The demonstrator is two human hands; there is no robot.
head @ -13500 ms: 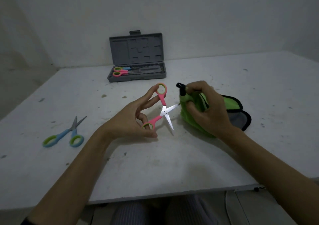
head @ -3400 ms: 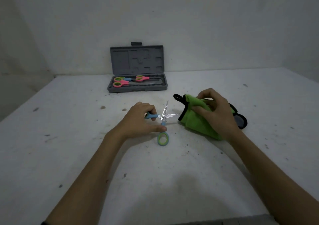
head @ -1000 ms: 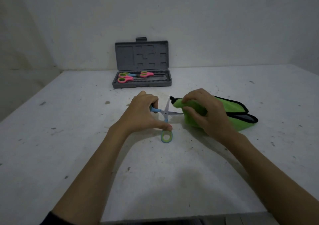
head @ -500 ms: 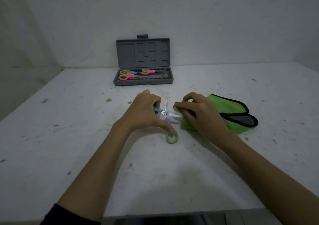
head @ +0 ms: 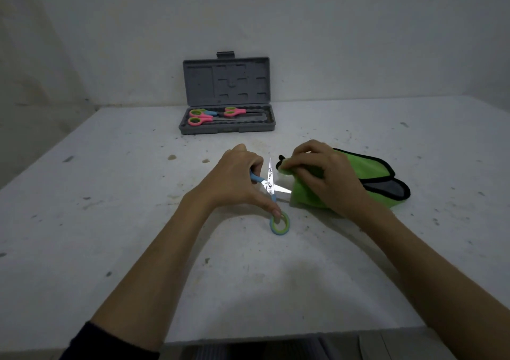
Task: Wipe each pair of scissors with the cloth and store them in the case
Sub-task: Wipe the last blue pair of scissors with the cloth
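My left hand (head: 234,180) grips blue scissors (head: 271,191) with green-lined handle rings, blades spread wide; one blade points up and away, the other points right toward the cloth. One handle ring rests on the table near me, under my fingertip. My right hand (head: 323,177) bunches a green cloth (head: 369,169) with black trim, its front edge touching the right-pointing blade. At the back the grey case (head: 229,129) stands open, lid upright, with pink scissors (head: 200,120), another pink pair (head: 234,111) and a blue-handled pair (head: 205,112) lying inside.
The white table (head: 110,221) is speckled with dirt marks. Its near edge runs below my forearms. A plain wall rises right behind the case, and the table's left edge slants away at the far left.
Over the last second my right hand slid the bunched cloth along the right-pointing blade. The head view shifted slightly. Earlier, pink scissors were wiped and went into the case; the blue pair came from the left.
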